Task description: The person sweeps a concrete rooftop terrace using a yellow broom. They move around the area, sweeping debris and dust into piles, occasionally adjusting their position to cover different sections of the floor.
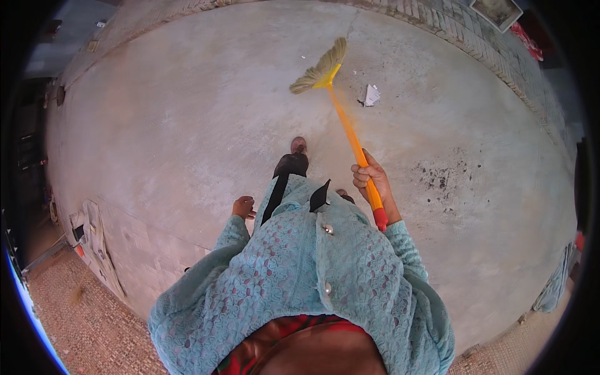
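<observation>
My right hand (371, 177) is wrapped round the orange handle of a broom (347, 125), just above its red end. The broom slants forward and a little left. Its fan of pale bristles spreads from a yellow collar and reaches the grey floor (206, 106) ahead of me. At my left side hangs my left hand (244, 207), its fingers loosely curled and a little apart, with no object visible in it. To the right of the bristles lies a crumpled white scrap (372, 95), apart from the broom.
Dark crumbs of debris (445, 178) are scattered on the floor to my right. A brick edge (462, 37) curves along the far right. My brown shoe (299, 145) is stepping forward. Blue-grey cloth (553, 287) hangs at the right rim, and pebbled ground (81, 312) borders the lower left.
</observation>
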A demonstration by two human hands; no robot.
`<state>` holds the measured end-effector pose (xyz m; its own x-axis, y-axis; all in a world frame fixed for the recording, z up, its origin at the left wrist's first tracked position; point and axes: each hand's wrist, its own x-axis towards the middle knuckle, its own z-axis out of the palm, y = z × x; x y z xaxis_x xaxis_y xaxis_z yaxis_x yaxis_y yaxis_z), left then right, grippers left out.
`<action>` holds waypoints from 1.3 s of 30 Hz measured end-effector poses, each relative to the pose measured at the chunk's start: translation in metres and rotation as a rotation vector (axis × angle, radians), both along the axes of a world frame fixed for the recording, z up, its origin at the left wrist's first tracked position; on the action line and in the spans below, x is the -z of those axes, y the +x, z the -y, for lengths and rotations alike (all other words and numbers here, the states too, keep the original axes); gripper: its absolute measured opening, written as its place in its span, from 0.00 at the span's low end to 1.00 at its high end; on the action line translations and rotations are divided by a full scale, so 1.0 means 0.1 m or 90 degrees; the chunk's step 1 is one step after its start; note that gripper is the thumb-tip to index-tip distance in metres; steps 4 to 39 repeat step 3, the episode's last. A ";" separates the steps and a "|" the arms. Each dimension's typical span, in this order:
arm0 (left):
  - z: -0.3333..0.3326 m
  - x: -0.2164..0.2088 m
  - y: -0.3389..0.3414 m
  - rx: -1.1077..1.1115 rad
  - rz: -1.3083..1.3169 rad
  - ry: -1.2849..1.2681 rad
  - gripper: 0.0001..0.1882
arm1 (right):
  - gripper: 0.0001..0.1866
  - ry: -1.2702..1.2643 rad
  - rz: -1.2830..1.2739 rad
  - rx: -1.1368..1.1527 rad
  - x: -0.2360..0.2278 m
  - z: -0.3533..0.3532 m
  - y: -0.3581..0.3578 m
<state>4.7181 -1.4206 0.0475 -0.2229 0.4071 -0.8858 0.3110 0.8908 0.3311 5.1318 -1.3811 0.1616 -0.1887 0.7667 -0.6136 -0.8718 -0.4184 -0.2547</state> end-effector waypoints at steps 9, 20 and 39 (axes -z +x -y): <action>-0.45 0.23 0.02 -0.028 0.039 0.016 0.15 | 0.37 -0.047 -0.059 -0.044 0.31 -0.51 -0.15; -0.45 0.23 0.02 -0.028 0.039 0.016 0.15 | 0.37 -0.047 -0.059 -0.044 0.31 -0.51 -0.15; -0.45 0.23 0.02 -0.028 0.039 0.016 0.15 | 0.37 -0.047 -0.059 -0.044 0.31 -0.51 -0.15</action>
